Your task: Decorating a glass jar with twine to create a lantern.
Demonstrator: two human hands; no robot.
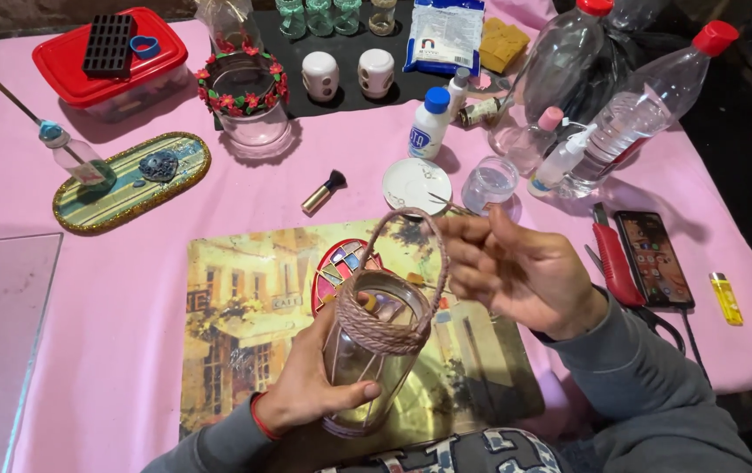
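Note:
My left hand grips a clear glass jar from the side, tilted toward me above a picture placemat. The jar's neck is wrapped in pinkish twine, and a twine handle arches over its mouth. My right hand is at the top right of that handle, its fingers curled and pinched on the twine. A thin stick-like thing pokes up past the fingers; I cannot tell what it is.
On the pink tablecloth lie a small brush, a white dish, a small glass, plastic bottles, a phone, a red cutter, a yellow lighter. A flower-rimmed jar and red box stand behind.

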